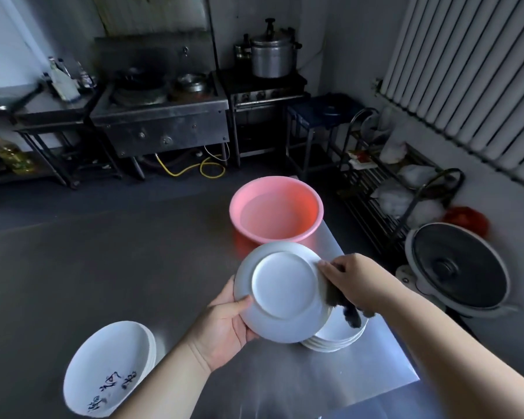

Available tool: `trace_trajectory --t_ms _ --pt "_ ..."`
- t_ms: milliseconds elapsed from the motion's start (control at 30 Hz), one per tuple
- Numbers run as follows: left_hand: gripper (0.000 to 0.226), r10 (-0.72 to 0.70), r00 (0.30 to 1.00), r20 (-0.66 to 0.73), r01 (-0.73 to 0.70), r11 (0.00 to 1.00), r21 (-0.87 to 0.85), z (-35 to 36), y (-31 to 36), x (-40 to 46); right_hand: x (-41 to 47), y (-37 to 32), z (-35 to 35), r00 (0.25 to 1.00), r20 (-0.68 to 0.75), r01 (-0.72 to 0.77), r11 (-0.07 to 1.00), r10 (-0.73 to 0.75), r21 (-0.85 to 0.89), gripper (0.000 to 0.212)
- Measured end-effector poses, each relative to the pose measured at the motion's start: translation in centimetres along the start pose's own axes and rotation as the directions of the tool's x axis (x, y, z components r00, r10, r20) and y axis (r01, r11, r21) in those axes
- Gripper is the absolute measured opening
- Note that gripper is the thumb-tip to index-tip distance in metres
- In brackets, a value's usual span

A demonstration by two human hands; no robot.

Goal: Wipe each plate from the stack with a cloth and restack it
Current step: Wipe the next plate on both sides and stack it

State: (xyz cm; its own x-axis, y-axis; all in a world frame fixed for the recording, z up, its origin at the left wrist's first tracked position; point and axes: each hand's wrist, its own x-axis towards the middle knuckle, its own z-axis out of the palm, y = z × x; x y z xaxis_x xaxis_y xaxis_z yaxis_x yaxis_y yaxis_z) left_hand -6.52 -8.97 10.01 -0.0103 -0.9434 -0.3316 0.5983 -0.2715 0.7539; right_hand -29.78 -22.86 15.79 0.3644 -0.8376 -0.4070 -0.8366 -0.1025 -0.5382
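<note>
Low in the centre of the frame, the left hand [224, 331] grips a white plate [282, 293] by its left rim, underside toward the camera, thumb curled over the edge. The right hand [356, 278] pinches a dark cloth [342, 303] against the plate's right rim, fingers curled round it. Behind and below, right of centre, a stack of white plates [341, 335] sits on the steel worktop [285, 382]. At lower left stand white bowls [109, 367] with dark brush writing, unreadable. A pink basin [276, 208] holds water above the plate.
</note>
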Motion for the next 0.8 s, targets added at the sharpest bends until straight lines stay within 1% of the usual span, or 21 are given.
trace_trajectory --t_ms 133,233,300,367,400,433,467,500,533,567,600,633,667,700,733,767,800 --pt "0.062 -0.049 0.999 0.002 0.049 0.996 0.076 2.5 -1.1 2.4 1.3 4.3 -2.5 0.987 0.158 -0.054 0.985 0.028 0.164 0.059" --pt "0.065 -0.047 0.999 -0.027 0.050 0.986 0.156 4.0 -2.2 4.1 2.5 6.9 -3.4 0.969 0.247 -0.087 0.959 0.019 0.269 0.060" --pt "0.060 0.001 0.995 -0.098 0.014 0.988 0.154 5.2 -2.8 5.4 3.1 7.8 -3.9 0.963 0.270 -0.104 0.940 0.013 0.325 0.069" --pt "0.049 0.064 0.978 -0.200 -0.027 0.983 0.184 6.6 -3.0 6.6 3.5 8.3 -4.5 0.963 0.269 -0.123 0.919 0.019 0.374 0.086" --pt "0.052 0.065 0.972 -0.225 -0.017 0.978 0.210 7.3 -2.9 7.1 3.7 8.6 -4.7 0.965 0.263 -0.117 0.913 0.011 0.391 0.091" --pt "0.063 0.043 0.966 -0.254 0.012 0.977 0.211 7.5 -3.0 7.7 3.9 8.8 -4.8 0.968 0.250 -0.101 0.907 -0.004 0.408 0.093" --pt "0.071 0.024 0.958 -0.286 0.032 0.982 0.188 7.8 -3.1 8.1 4.2 9.1 -4.9 0.972 0.236 -0.084 0.896 -0.024 0.436 0.090" --pt "0.074 0.011 0.945 -0.328 0.043 0.986 0.158 7.6 -3.3 8.4 4.4 9.4 -4.8 0.975 0.218 -0.070 0.879 -0.040 0.472 0.082" --pt "0.074 -0.005 0.939 -0.343 0.056 0.989 0.139 7.7 -3.4 8.5 4.6 9.8 -4.5 0.980 0.192 -0.054 0.867 -0.049 0.496 0.068" --pt "0.070 -0.025 0.934 -0.355 0.080 0.987 0.142 7.5 -3.8 8.5 4.8 10.3 -4.3 0.986 0.157 -0.030 0.867 -0.056 0.497 0.052" --pt "0.059 -0.038 0.935 -0.353 0.116 0.972 0.203 7.6 -4.1 8.4 4.9 10.7 -4.1 0.990 0.124 -0.001 0.877 -0.068 0.481 0.035" --pt "0.046 -0.052 0.932 -0.359 0.170 0.937 0.306 7.5 -4.4 8.4 5.0 11.2 -3.9 0.991 0.104 0.026 0.885 -0.083 0.465 0.020" --pt "0.034 -0.065 0.925 -0.375 0.231 0.878 0.418 7.5 -4.6 8.2 5.0 11.5 -3.7 0.991 0.098 0.042 0.890 -0.096 0.455 0.010" --pt "0.027 -0.070 0.915 -0.398 0.295 0.789 0.540 7.4 -4.9 8.1 5.0 11.8 -3.6 0.990 0.096 0.052 0.899 -0.104 0.435 0.009" --pt "0.024 -0.043 0.904 -0.425 0.343 0.666 0.662 7.3 -5.2 8.2 5.1 12.1 -3.4 0.989 0.097 0.062 0.917 -0.109 0.394 0.014" --pt "0.023 -0.010 0.898 -0.440 0.373 0.546 0.750 7.0 -5.5 8.3 5.3 12.3 -3.2 0.988 0.106 0.070 0.939 -0.112 0.338 0.019" --pt "0.021 0.019 0.897 -0.441 0.383 0.464 0.798 7.1 -5.8 8.3 5.3 12.7 -2.8 0.986 0.119 0.077 0.957 -0.114 0.279 0.021"
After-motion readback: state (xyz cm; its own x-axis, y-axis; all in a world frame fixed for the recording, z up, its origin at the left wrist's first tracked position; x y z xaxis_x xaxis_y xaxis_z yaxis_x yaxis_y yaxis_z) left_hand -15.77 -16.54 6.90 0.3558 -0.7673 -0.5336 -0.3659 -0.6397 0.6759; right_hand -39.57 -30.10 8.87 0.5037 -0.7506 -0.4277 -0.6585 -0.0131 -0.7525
